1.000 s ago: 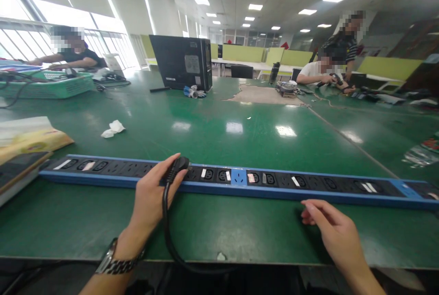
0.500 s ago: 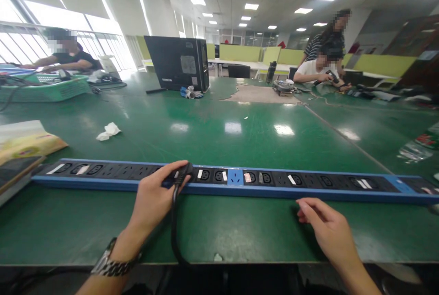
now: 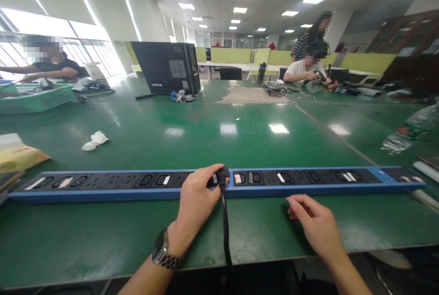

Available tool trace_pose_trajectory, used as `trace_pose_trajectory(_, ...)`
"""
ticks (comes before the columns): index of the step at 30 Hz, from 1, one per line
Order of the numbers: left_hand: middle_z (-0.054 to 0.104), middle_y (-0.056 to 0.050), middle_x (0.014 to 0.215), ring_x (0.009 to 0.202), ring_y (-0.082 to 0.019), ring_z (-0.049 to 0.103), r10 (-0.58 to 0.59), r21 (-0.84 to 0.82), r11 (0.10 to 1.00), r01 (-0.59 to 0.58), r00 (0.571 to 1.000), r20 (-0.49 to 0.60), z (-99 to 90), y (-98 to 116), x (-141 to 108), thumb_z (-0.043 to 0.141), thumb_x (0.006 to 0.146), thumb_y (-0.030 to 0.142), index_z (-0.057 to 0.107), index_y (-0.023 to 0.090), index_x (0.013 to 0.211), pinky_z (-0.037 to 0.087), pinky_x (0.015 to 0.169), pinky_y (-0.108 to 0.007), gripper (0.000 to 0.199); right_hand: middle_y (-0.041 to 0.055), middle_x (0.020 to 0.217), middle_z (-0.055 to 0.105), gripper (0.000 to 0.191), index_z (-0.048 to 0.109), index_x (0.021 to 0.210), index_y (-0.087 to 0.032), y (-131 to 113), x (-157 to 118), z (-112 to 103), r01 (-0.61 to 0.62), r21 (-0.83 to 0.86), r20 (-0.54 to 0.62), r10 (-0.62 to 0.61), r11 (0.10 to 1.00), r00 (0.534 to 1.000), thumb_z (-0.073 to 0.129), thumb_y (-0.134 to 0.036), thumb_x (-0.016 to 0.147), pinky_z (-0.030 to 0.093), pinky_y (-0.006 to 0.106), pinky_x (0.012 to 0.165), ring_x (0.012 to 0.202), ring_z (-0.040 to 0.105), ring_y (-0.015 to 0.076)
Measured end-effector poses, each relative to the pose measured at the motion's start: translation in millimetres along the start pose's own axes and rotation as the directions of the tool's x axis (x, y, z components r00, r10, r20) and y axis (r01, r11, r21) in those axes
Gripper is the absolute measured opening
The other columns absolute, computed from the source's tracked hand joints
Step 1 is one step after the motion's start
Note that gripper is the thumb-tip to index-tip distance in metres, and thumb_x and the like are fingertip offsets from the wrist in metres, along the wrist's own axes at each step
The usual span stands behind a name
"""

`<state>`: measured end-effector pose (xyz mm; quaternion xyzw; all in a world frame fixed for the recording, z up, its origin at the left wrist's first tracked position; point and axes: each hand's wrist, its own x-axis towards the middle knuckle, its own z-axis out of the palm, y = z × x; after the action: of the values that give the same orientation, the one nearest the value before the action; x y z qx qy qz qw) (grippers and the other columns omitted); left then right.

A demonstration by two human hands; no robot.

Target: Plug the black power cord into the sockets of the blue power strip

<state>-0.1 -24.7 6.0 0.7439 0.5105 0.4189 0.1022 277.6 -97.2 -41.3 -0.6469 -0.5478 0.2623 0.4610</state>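
A long blue power strip with a row of black sockets lies across the table in front of me. My left hand, with a watch on its wrist, pinches a black power plug at the strip, left of its middle marker tag. The plug and my fingers cover the blue socket there; whether the prongs are inserted is hidden. From the plug a black cord hangs over the table's front edge. Just in front of the strip, my right hand is loosely curled, thumb against the forefinger, with nothing visible in it.
On the green table stand a black computer case and gloves. Crumpled tissue lies left, a plastic bottle right. A green basket is at far left. Several people are across the table.
My left hand has moved right along the strip with the plug, from a black socket area to the blue socket. The right hand stays nearly in place; the view has shifted slightly.
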Motion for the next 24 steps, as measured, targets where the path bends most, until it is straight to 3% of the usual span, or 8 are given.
trace_pose_trajectory(12, 0.073, -0.007, 0.099, 0.094, -0.024, 0.065, 0.065, 0.258, 0.963, -0.082, 0.995, 0.072, -4.1, 11, 2, 0.064, 0.085, 0.022, 0.067, 0.021, 0.113, 0.051, 0.082, -0.035, 0.029, 0.0027, 0.068, 0.068, 0.035, 0.071, 0.082, -0.019, -3, -1, 0, 0.015, -0.027, 0.002, -0.015, 1.000, 1.000, 0.057, -0.050, 0.087, 0.051, 0.026, 0.063, 0.064, 0.065, 0.0175)
trace_pose_trajectory(16, 0.072, -0.008, 0.091, 0.085, -0.025, 0.066, -0.005, 0.346, 0.938, -0.037, 0.993, 0.118, -11.7, 15, 6, 0.062, 0.088, 0.030, 0.068, 0.020, 0.112, 0.051, 0.075, -0.034, 0.027, 0.0034, 0.069, 0.068, 0.035, 0.071, 0.083, -0.019, -2, 0, 0, 0.023, -0.031, 0.004, -0.023, 0.999, 1.000, 0.056, -0.050, 0.087, 0.051, 0.027, 0.064, 0.065, 0.065, 0.0181)
trace_pose_trajectory(24, 0.075, -0.008, 0.088, 0.083, -0.025, 0.070, 0.022, 0.259, 0.962, -0.086, 0.970, 0.241, -26.1, 1, 27, 0.058, 0.089, 0.037, 0.072, 0.022, 0.101, 0.053, 0.074, -0.033, 0.024, 0.0026, 0.068, 0.067, 0.035, 0.070, 0.082, -0.019, 2, 2, 1, 0.006, -0.025, 0.013, -0.006, 1.000, 1.000, 0.057, -0.051, 0.086, 0.050, 0.026, 0.063, 0.064, 0.065, 0.0175)
